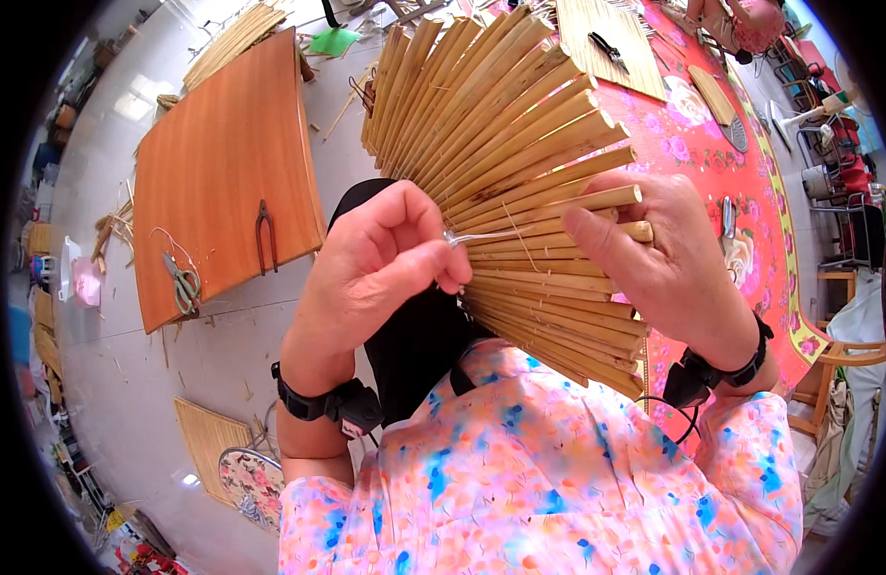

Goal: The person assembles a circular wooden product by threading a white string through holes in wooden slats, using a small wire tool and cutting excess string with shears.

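Note:
A fan-shaped mat of slender yellow-brown reed sticks (pixel 520 125) lies across my lap, its sticks strung side by side. My left hand (pixel 366 268) is closed, thumb and fingers pinching a white string (pixel 486 236) at the left ends of the sticks. From that pinch the string runs right, over the reeds. At the right ends, my right hand (pixel 668 254) is wrapped round a couple of sticks, its thumb on top and the other fingers partly hidden behind. A loose thin fibre stands up from the sticks between the two hands.
To the left is a brown wooden board (pixel 227 163) bearing scissors (pixel 182 286) and pliers (pixel 265 235). A red floral cloth (pixel 678 125) spreads on the right, with black-handled cutters (pixel 608 50) on a flat reed mat. Another person (pixel 745 24) is at the upper right.

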`<state>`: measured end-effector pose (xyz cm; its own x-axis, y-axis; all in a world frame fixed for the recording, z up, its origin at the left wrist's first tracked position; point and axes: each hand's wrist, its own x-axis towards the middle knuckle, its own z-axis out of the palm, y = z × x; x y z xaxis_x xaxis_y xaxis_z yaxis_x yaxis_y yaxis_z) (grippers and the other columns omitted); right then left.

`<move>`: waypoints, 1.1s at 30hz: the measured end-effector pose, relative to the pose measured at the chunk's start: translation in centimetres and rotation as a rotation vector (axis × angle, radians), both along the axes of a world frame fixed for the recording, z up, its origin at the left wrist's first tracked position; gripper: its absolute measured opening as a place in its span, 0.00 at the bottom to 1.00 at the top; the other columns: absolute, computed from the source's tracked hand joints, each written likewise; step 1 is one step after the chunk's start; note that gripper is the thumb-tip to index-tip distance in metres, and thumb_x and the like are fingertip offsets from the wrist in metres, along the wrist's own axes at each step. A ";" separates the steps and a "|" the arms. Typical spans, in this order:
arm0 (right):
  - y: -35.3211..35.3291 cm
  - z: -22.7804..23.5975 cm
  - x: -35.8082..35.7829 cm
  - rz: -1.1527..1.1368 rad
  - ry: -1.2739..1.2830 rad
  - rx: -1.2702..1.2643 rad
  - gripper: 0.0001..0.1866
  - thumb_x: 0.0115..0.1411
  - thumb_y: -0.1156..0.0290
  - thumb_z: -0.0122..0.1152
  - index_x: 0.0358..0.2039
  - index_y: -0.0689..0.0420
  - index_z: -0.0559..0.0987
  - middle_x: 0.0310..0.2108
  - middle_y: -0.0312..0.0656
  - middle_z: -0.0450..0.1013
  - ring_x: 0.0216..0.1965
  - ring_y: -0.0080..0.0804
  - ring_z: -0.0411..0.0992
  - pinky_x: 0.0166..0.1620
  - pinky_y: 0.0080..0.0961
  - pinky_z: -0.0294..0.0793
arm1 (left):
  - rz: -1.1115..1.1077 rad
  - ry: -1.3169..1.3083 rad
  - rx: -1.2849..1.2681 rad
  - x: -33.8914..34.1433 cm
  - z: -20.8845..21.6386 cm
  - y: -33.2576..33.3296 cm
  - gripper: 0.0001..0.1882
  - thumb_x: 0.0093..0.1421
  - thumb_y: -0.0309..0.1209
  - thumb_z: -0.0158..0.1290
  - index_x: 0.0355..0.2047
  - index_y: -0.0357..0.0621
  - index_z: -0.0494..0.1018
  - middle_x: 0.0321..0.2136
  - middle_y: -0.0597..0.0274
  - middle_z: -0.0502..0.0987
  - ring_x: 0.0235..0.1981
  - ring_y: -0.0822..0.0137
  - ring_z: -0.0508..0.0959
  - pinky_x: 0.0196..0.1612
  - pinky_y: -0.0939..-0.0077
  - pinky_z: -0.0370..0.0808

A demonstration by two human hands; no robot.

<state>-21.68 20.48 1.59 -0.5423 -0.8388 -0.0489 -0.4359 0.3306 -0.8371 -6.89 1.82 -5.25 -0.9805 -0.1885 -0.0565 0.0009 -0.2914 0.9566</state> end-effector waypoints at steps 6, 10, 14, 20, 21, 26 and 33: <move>0.1 0.2 0.4 0.029 -0.030 0.015 0.14 0.62 0.66 0.61 0.30 0.66 0.76 0.19 0.31 0.70 0.20 0.12 0.66 0.20 0.17 0.68 | -0.077 -0.146 -0.537 -0.7 1.3 1.4 0.04 0.58 0.20 0.54 0.34 0.35 0.72 0.27 0.65 0.73 0.27 0.75 0.72 0.33 0.83 0.70; 0.2 -0.4 0.3 0.036 -0.013 0.024 0.13 0.59 0.68 0.65 0.31 0.66 0.76 0.18 0.33 0.72 0.20 0.13 0.68 0.21 0.18 0.70 | -0.003 0.093 -0.588 -0.9 0.0 1.1 0.04 0.59 0.23 0.56 0.29 0.34 0.74 0.28 0.62 0.74 0.27 0.73 0.72 0.30 0.81 0.67; 0.1 -1.6 0.6 0.085 0.164 -0.113 0.17 0.52 0.65 0.72 0.33 0.64 0.77 0.18 0.37 0.73 0.18 0.19 0.72 0.23 0.19 0.72 | 0.085 0.337 -0.175 -1.2 -1.7 2.8 0.06 0.61 0.24 0.53 0.28 0.33 0.74 0.41 0.53 0.74 0.35 0.69 0.72 0.39 0.77 0.69; 1.0 -5.5 -0.4 0.334 -0.109 -0.331 0.23 0.50 0.61 0.73 0.41 0.63 0.77 0.31 0.42 0.77 0.24 0.29 0.78 0.28 0.20 0.78 | 0.351 0.233 0.168 1.6 -5.0 2.9 0.14 0.65 0.37 0.51 0.30 0.37 0.72 0.36 0.53 0.76 0.39 0.61 0.75 0.47 0.63 0.72; 1.4 -6.6 -0.6 0.337 -0.272 -0.322 0.24 0.52 0.62 0.72 0.43 0.64 0.77 0.35 0.43 0.77 0.25 0.29 0.78 0.30 0.19 0.78 | 0.443 0.152 0.200 2.2 -5.2 2.9 0.14 0.66 0.38 0.50 0.33 0.37 0.72 0.36 0.53 0.77 0.39 0.60 0.76 0.48 0.62 0.73; 0.9 -12.3 0.1 0.326 -0.300 -0.596 0.24 0.56 0.67 0.67 0.51 0.63 0.74 0.46 0.47 0.75 0.42 0.35 0.76 0.46 0.27 0.76 | 0.594 -0.071 0.359 4.2 -1.9 2.8 0.18 0.68 0.35 0.46 0.51 0.36 0.70 0.44 0.50 0.77 0.46 0.56 0.78 0.53 0.58 0.75; -1.7 -13.3 1.0 0.322 -0.325 -0.828 0.31 0.54 0.70 0.67 0.59 0.55 0.71 0.55 0.50 0.68 0.54 0.46 0.69 0.57 0.34 0.68 | 0.559 -0.044 0.404 4.6 0.2 3.7 0.15 0.68 0.35 0.45 0.48 0.37 0.68 0.42 0.52 0.76 0.44 0.58 0.76 0.50 0.60 0.74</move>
